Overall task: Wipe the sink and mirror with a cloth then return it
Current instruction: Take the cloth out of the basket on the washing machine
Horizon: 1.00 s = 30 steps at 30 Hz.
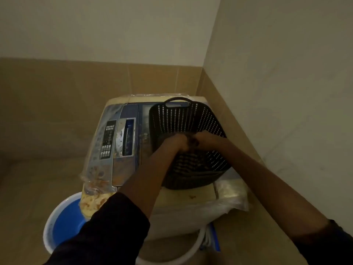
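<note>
Reaching with both arms into the dark perforated plastic laundry basket (215, 119), itself sitting on top of the plastic-wrapped white and blue washing machine (122, 165) in the corner of the tan tiled wall (57, 104). Curling the left hand (176, 143) and the right hand (207, 139) shut, knuckles nearly touching, around a small dark brownish cloth (193, 143) bunched between them just above the basket floor. Only guessing at cloth from the task, though, the light being too dim to make out weave or edges.

Judging the handling: probably soft, limp and very light, giving no resistance, folding wherever pinched, and neither fragile nor slippery unless damp. Best taking it by a gathered handful in one palm, fingers wrapped fully round, rather than by a corner, so keeping loose ends from catching in the basket's slots. Also minding the basket, light and free-standing, likely sliding on the slick plastic wrap under any tug.

Standing just beside the machine on the floor, under the left sleeve, a round white-rimmed blue plastic bucket (65, 224). Seeing neither sink nor mirror here.
</note>
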Available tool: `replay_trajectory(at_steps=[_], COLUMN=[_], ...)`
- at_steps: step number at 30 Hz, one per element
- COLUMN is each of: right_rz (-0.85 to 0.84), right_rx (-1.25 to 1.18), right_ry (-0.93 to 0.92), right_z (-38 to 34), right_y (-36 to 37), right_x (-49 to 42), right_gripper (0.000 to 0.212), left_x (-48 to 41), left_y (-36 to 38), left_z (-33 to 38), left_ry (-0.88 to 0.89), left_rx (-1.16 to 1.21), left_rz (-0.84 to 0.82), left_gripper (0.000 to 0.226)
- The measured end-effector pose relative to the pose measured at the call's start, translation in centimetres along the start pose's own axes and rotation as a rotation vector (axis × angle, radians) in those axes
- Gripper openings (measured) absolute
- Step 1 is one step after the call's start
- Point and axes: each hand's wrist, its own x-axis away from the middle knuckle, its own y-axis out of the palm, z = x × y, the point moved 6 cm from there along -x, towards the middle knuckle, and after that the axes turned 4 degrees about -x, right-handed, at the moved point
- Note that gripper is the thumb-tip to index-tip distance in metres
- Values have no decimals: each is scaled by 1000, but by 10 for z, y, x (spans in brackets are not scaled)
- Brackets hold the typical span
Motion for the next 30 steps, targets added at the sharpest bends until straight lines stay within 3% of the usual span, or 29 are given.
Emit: replay_trajectory(at_steps=[4,10,19,24,28,30], right_rz=[-25,-130,-96,68,198,232], right_rx=[13,-31,-207,-379,-491,-505], right_ry=[58,38,-99,-248,-421,-505], right_z=[-6,-8,-19,-46,-100,-133], right_y=[6,7,-28,-69,-99,-106], right_x=[3,9,35,67,98,110], right_gripper=[31,33,27,23,9,17], left_x=[5,9,45,91,149,183], left_y=[-3,1,-30,-60,-83,-88], left_z=[-6,-7,-2,-22,-54,-72], left_ry=[-82,-65,167,331,414,419], left_rx=[-70,-123,73,401,777,866], left_rz=[-4,-48,-64,157,477,588], left_gripper=[36,34,44,10,14,18])
